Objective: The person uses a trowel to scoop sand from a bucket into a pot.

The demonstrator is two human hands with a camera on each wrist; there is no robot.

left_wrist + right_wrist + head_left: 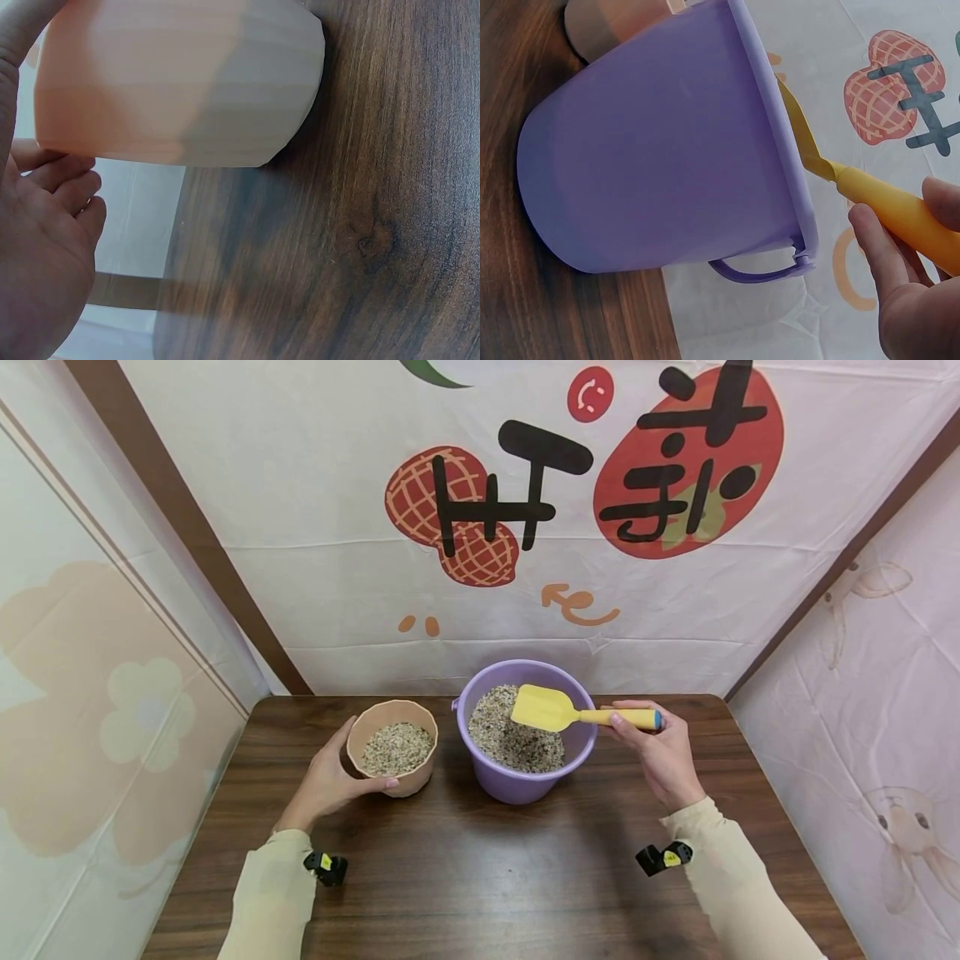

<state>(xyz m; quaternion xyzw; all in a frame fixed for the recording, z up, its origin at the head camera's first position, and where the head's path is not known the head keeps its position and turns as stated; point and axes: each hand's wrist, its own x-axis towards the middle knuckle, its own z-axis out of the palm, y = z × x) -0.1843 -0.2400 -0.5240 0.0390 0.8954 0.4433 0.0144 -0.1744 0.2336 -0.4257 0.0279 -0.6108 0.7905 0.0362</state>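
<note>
My left hand (333, 777) grips a peach-coloured faceted pot (412, 783), thumb along its near rim and fingers round its left side. Coarse speckled gravel (397, 748) fills part of the pot, which stands on the table. To its right is a purple bucket (513, 787) that also has gravel (498, 731) in it. My right hand (663, 752) holds a yellow toy shovel (543, 708) by its handle, between thumb and fingers. The shovel's blade hovers over the bucket's opening, and its face looks bare. From the right wrist view, the shovel (900, 206) sits just above the bucket's rim.
The pot and bucket stand side by side near the back edge of a dark wooden table (480, 877). A printed cloth wall (330, 602) rises directly behind them. The bucket's handle (757, 277) hangs at its side in the right wrist view.
</note>
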